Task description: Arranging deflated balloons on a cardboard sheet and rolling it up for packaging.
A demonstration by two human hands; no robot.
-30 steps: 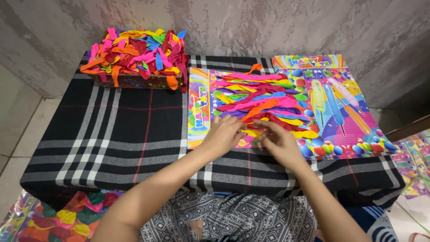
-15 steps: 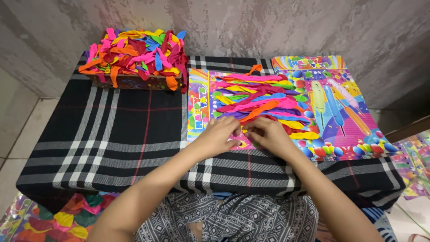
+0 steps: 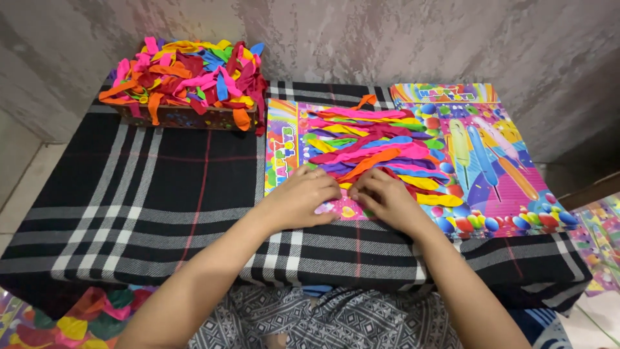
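A grey mottled wall (image 3: 387, 39) stands behind a low table covered with a black and white checked cloth (image 3: 161, 194), and on the cloth lies a colourful printed card (image 3: 491, 161) with a row of long uninflated balloons (image 3: 374, 145) fixed across it. The left hand (image 3: 303, 197) and the right hand (image 3: 384, 200) rest side by side, almost touching, at the near edge of this row, with fingers curled down on the lowest balloons; I cannot tell if they grip one. A box heaped with loose balloons (image 3: 184, 81) stands at the far left corner, well apart from the hands.
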